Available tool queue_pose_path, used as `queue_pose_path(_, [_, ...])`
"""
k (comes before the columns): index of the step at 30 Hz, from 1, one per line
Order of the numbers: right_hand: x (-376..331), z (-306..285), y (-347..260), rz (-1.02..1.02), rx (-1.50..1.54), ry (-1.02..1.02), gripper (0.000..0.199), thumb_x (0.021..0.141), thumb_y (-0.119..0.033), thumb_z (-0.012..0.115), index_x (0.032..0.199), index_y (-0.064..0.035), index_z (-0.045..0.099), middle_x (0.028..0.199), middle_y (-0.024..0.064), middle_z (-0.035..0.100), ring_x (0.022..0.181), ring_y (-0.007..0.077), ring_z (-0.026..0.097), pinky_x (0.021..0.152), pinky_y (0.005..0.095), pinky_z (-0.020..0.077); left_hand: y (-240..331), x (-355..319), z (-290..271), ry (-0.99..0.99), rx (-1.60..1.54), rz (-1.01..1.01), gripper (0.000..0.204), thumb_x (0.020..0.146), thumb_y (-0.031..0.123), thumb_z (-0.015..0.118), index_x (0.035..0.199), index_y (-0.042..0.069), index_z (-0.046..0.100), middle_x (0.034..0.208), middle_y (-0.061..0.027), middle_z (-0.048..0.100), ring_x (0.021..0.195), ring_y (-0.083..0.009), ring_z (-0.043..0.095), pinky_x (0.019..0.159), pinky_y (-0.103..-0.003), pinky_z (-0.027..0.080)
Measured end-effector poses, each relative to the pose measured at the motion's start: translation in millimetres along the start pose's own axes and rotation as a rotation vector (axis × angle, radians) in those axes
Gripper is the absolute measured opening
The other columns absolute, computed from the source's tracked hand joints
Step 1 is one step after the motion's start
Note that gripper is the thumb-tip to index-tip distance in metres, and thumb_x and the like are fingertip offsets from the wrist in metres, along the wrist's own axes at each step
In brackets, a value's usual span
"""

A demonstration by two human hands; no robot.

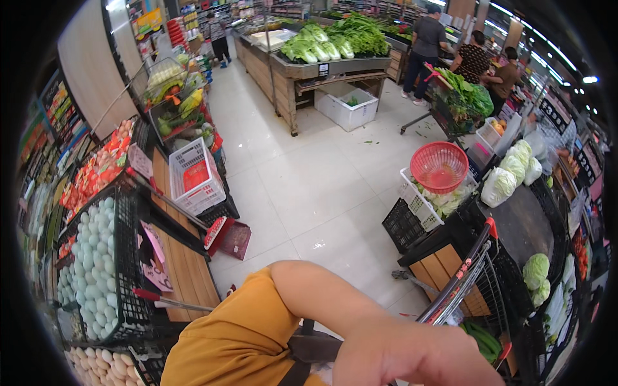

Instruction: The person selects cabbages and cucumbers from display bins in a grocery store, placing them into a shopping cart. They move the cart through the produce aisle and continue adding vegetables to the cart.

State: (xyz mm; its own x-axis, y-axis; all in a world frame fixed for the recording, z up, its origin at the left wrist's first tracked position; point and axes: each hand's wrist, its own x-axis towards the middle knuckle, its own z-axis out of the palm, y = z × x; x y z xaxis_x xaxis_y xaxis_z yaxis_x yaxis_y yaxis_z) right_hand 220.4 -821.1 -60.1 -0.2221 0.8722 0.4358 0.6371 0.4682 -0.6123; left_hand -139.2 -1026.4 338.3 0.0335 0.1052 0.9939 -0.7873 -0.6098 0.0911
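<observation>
My left arm in a mustard sleeve bends across the lower middle. My left hand (412, 354) is very close, blurred and cut off by the lower edge; its fingers are mostly hidden, so whether it holds anything does not show. Just right of it stands a metal shopping cart (473, 280) with a dark handle and red end pieces. Long green vegetables (483, 341) show through or beside its wire frame. My right hand is out of the picture.
Left: pale blue eggs (96, 257), brown eggs (103, 367), a dustpan (232, 239), a white crate (195, 175). Right: a red colander (440, 167) over a crate of leaves, cabbages (515, 167). Ahead: a stand of greens (335, 40), a loaded cart (460, 96), several people. Pale tiled floor (283, 180) runs between.
</observation>
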Motion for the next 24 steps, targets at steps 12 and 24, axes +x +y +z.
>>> queue_pose_path(12, [-75,-92,-40,0.126,-0.116,0.084,0.033,0.074,-0.015,0.059,0.106,-0.0054,0.057,0.122,0.0178,0.046,0.108,0.0344,0.049,0.088,0.0425,0.042,-179,-155,-79,0.658,0.937,-1.448,0.064,0.075,0.018,0.063,0.13,0.015,0.031,0.131,-0.0062,0.032,0.109,-0.0207,0.04,0.087,-0.036,0.039])
queue_pose_path(24, [-85,-237,104,0.13,-0.307,-0.097,0.048,0.07,-0.013,0.062,0.117,-0.0094,0.051,0.127,0.0157,0.043,0.119,0.0295,0.041,0.094,0.0499,0.032,-296,-209,-84,0.76,1.478,-1.662,0.057,0.076,0.004,0.058,0.127,0.014,0.032,0.066,-0.0046,0.047,0.042,-0.0126,0.043,0.034,-0.026,0.035])
